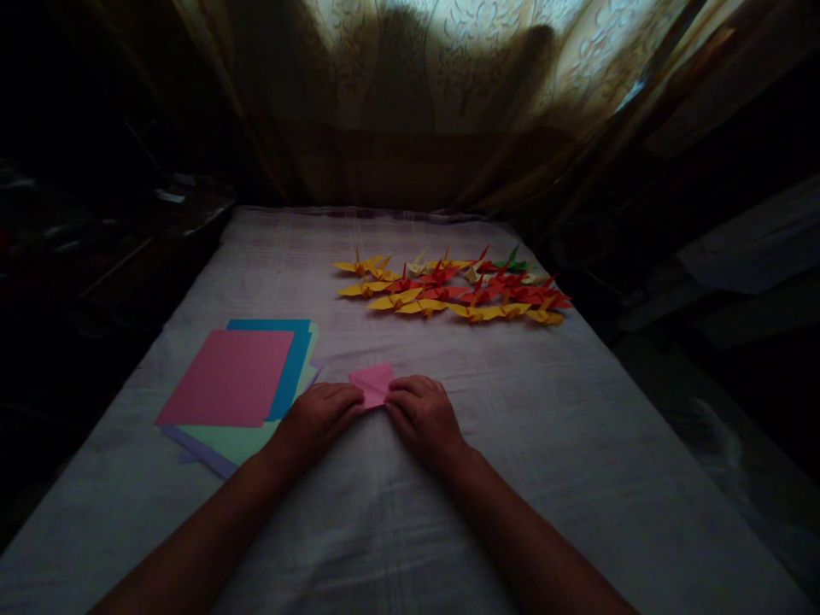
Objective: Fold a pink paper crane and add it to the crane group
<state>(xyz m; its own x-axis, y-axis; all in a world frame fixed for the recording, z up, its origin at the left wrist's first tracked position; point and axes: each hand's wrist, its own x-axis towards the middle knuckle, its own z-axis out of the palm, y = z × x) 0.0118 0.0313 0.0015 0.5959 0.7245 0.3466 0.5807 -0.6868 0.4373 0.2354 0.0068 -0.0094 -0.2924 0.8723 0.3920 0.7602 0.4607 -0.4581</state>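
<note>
A small piece of folded pink origami paper (372, 383) lies near the middle of the cloth, with crease lines across its face. My left hand (322, 414) pinches its left lower edge between thumb and fingers. On the opposite side, my right hand (424, 418) grips the right edge in the same way. The fingertips cover both side corners of the paper. Left of my left hand sits a stack of square paper, topped by a pink sheet (227, 376) over a blue sheet (295, 367), with pale green and purple sheets beneath.
Several folded paper cranes (442, 290) in yellow, red, green and cream stand in rows toward the far right. They rest on a pale checked tablecloth (544, 478). A patterned curtain (410, 94) hangs behind the far edge. Both sides of the room are dark.
</note>
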